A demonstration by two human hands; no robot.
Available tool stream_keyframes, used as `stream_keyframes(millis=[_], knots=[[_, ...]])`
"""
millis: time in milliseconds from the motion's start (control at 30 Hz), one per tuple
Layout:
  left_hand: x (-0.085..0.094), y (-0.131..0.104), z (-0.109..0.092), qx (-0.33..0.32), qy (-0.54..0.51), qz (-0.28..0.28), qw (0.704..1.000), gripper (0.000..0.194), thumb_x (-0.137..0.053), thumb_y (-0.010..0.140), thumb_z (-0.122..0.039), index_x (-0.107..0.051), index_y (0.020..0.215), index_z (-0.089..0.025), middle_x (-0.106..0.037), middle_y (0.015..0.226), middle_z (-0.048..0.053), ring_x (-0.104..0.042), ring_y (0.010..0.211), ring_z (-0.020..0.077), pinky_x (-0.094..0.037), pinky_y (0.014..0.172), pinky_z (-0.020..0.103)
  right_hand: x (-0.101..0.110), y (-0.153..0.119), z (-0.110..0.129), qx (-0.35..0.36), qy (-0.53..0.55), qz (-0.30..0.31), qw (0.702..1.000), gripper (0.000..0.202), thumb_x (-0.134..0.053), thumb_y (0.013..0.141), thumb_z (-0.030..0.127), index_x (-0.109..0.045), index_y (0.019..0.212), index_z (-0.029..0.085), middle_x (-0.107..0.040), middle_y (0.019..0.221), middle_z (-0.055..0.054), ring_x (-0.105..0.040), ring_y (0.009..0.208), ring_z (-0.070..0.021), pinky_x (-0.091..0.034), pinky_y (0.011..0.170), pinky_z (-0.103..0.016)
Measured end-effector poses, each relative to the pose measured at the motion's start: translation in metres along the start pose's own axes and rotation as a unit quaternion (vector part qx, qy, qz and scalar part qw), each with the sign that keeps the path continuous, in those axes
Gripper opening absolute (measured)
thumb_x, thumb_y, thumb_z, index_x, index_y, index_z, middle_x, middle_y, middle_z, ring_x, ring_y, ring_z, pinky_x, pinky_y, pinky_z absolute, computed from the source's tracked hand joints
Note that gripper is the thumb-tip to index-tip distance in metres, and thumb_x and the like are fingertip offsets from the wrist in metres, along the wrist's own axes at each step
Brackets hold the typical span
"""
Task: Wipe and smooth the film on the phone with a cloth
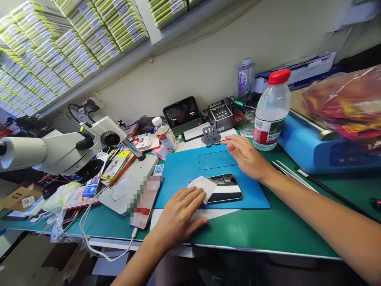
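A black phone-shaped device [233,188] with a white band lies on the blue mat [178,169]. A folded white tissue [208,186] covers its left end. My left hand [186,208], with a ring on one finger, rests palm down; its fingertips touch the tissue's lower left edge and its thumb is spread apart, so it is open. Beyond the device, my right hand [245,155] has its thumb and fingertips closed at the end of a thin tool [223,141], beside a grey slotted holder [211,135]. A black phone outline [217,160] is on the mat between the hands.
A microscope [65,149] and a pinkish phone [147,202] with a cable are on the left. A red-capped bottle [270,113] and a blue machine [312,143] stand right. Behind the mat are a small white-capped bottle [165,135] and a black control box [220,115].
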State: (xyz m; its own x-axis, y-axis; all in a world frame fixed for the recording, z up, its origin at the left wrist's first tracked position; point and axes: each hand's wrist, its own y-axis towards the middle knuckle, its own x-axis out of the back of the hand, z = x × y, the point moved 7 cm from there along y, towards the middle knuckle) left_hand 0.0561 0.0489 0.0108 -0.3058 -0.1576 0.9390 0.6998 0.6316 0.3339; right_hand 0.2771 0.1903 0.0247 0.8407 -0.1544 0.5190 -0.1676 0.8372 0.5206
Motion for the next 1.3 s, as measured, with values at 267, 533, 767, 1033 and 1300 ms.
stream_keyframes(millis=[267, 533, 767, 1033, 1300], knots=[[0.016, -0.009, 0.009, 0.098, 0.032, -0.028, 0.994, 0.031, -0.054, 0.105, -0.038, -0.066, 0.124, -0.017, -0.071, 0.124, 0.013, -0.065, 0.126, 0.0345, -0.054, 0.109, 0.055, 0.003, -0.001, -0.003, -0.02, -0.011, 0.001, 1.0, 0.077, -0.026, 0.096, 0.08, -0.077, 0.118, 0.027, -0.067, 0.141, -0.015, -0.05, 0.143, -0.0379, -0.033, 0.122, -0.066], [0.012, 0.002, -0.004, 0.106, 0.005, -0.003, 0.994, 0.046, -0.051, 0.106, -0.048, -0.061, 0.132, -0.011, -0.066, 0.136, 0.016, -0.062, 0.127, 0.0316, -0.046, 0.118, 0.051, -0.001, 0.006, -0.007, -0.006, -0.039, 0.005, 0.999, 0.081, -0.022, 0.097, 0.079, -0.078, 0.118, 0.024, -0.068, 0.139, -0.016, -0.051, 0.142, -0.0396, -0.033, 0.121, -0.066], [-0.007, 0.004, -0.015, 0.189, 0.027, 0.006, 0.982, 0.077, -0.046, 0.101, -0.07, -0.052, 0.148, -0.008, -0.058, 0.15, 0.017, -0.053, 0.136, 0.0383, -0.041, 0.12, 0.056, 0.0, 0.005, -0.005, -0.011, -0.039, 0.007, 0.999, 0.079, -0.024, 0.098, 0.078, -0.078, 0.119, 0.023, -0.067, 0.14, -0.018, -0.054, 0.139, -0.0396, -0.033, 0.121, -0.065], [-0.009, -0.011, 0.001, 0.251, 0.048, 0.053, 0.965, 0.066, -0.044, 0.106, -0.054, -0.044, 0.155, -0.01, -0.036, 0.167, 0.02, -0.02, 0.159, 0.0386, -0.032, 0.125, 0.062, -0.003, 0.005, -0.001, 0.001, -0.034, 0.01, 0.999, 0.073, -0.025, 0.101, 0.072, -0.077, 0.119, 0.024, -0.07, 0.137, -0.016, -0.055, 0.138, -0.0375, -0.034, 0.12, -0.062], [-0.039, 0.04, -0.025, 0.22, -0.041, 0.111, 0.968, 0.095, -0.038, 0.102, -0.07, -0.018, 0.163, 0.001, -0.015, 0.17, 0.027, -0.007, 0.159, 0.0396, -0.024, 0.126, 0.066, -0.001, 0.002, 0.004, 0.01, -0.013, 0.004, 1.0, 0.075, -0.024, 0.099, 0.076, -0.077, 0.119, 0.027, -0.07, 0.136, -0.013, -0.053, 0.138, -0.0347, -0.033, 0.121, -0.059]])
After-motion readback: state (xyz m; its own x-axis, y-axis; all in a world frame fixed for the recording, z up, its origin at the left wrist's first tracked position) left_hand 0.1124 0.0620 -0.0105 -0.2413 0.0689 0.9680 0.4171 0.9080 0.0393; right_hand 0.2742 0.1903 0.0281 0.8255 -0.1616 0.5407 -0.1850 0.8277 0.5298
